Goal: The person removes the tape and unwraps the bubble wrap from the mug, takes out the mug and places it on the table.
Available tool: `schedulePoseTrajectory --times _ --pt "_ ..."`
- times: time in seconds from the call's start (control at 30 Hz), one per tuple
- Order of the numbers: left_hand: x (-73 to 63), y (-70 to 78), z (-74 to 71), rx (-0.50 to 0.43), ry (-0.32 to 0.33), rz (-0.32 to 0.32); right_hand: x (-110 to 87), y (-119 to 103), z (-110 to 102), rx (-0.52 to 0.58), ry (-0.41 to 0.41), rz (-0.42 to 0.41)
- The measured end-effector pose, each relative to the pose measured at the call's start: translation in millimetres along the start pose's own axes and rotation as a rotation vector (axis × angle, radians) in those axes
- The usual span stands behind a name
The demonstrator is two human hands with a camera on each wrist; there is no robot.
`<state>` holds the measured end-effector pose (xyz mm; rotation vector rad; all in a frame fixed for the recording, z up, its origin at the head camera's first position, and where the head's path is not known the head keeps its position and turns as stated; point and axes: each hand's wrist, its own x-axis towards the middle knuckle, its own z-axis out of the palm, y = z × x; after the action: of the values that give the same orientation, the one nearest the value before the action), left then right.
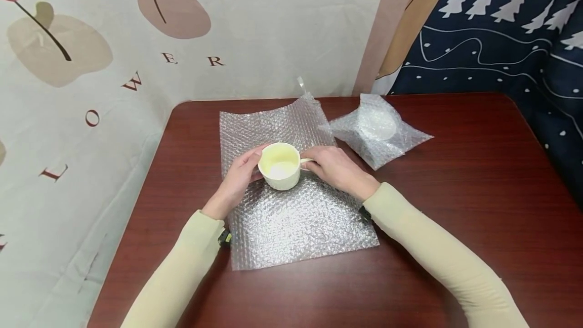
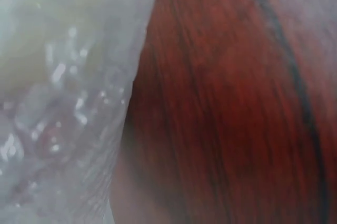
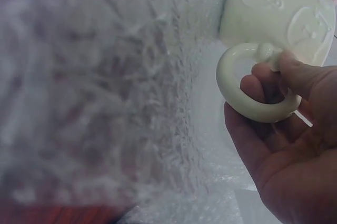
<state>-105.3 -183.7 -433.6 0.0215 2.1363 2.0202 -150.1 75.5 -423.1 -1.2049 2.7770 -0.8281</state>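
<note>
A pale yellow mug (image 1: 279, 166) is held between both hands over a sheet of bubble wrap (image 1: 305, 224). My left hand (image 1: 239, 178) grips the mug's left side, thumb near the rim. On the other side, my right hand (image 1: 334, 166) holds the ring-shaped handle (image 3: 229, 77). The right wrist view shows its fingers through the ring and raised drawings on the mug wall (image 3: 279, 13). In the left wrist view, bubble wrap (image 2: 68, 145) covers the left side and hides the left hand's grip.
A bubble-wrapped bundle (image 1: 380, 128) lies at the back right, close beside the sheet's far corner. The dark red wooden table (image 1: 460, 176) extends to both sides. Behind its far edge hang a pale printed cloth (image 1: 291, 29) and a navy cloth with white trees (image 1: 492, 59).
</note>
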Motion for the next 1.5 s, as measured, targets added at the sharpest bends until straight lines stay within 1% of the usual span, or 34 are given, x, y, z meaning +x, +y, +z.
schedulePoseTrajectory --times 0.13,0.2,0.27,0.33,0.43,0.5,0.57,0.63,0.67,0.77,0.83,0.87,0.93,1.07,1.13,1.5 --pt "-4.2 1.3 -5.7 0.017 -0.019 0.000 -1.1 1.6 1.8 -0.012 0.022 -0.014" --pt "-7.7 2.1 -9.7 0.044 -0.010 0.007 -1.3 2.2 2.2 -0.012 0.033 -0.020" --pt "-11.3 1.9 -14.7 0.095 0.014 0.023 -1.4 3.1 2.7 -0.013 0.043 -0.024" --pt "-15.4 1.3 -20.3 0.218 0.051 0.043 -1.3 3.4 2.6 -0.008 0.049 -0.026" --pt "-20.3 -0.8 -28.6 0.472 0.092 0.088 -1.4 3.7 2.5 -0.002 0.052 -0.028" --pt "-23.2 -2.2 -33.1 0.647 0.099 0.117 -1.4 3.5 2.2 0.003 0.051 -0.029" --pt "-24.7 -3.9 -36.5 0.766 0.077 0.139 -1.6 3.6 2.2 0.003 0.051 -0.032" --pt "-25.5 -5.3 -38.5 0.840 0.034 0.139 -1.6 3.6 2.0 0.006 0.051 -0.031" --pt "-25.6 -6.1 -39.0 0.868 0.008 0.127 -1.6 3.5 1.9 0.011 0.050 -0.027" --pt "-24.8 -9.3 -38.7 0.915 -0.077 0.069 -1.5 3.5 1.4 0.030 0.048 -0.013" --pt "-24.9 -11.4 -37.3 0.931 -0.121 0.026 -1.7 3.5 1.2 0.045 0.047 -0.005" --pt "-25.2 -12.4 -36.4 0.946 -0.138 0.015 -1.9 3.4 1.1 0.051 0.046 -0.002" --pt "-25.9 -14.4 -34.9 0.974 -0.159 0.016 -2.3 3.0 0.9 0.059 0.047 0.000" --pt "-27.0 -17.0 -33.4 1.023 -0.164 0.059 -2.9 1.4 0.2 0.071 0.047 0.007" --pt "-27.0 -18.1 -33.4 1.028 -0.162 0.074 -3.4 0.2 -0.6 0.075 0.046 0.012" --pt "-27.5 -17.0 -34.9 1.034 -0.159 0.080 -12.5 -8.8 -14.1 0.158 0.100 0.023"
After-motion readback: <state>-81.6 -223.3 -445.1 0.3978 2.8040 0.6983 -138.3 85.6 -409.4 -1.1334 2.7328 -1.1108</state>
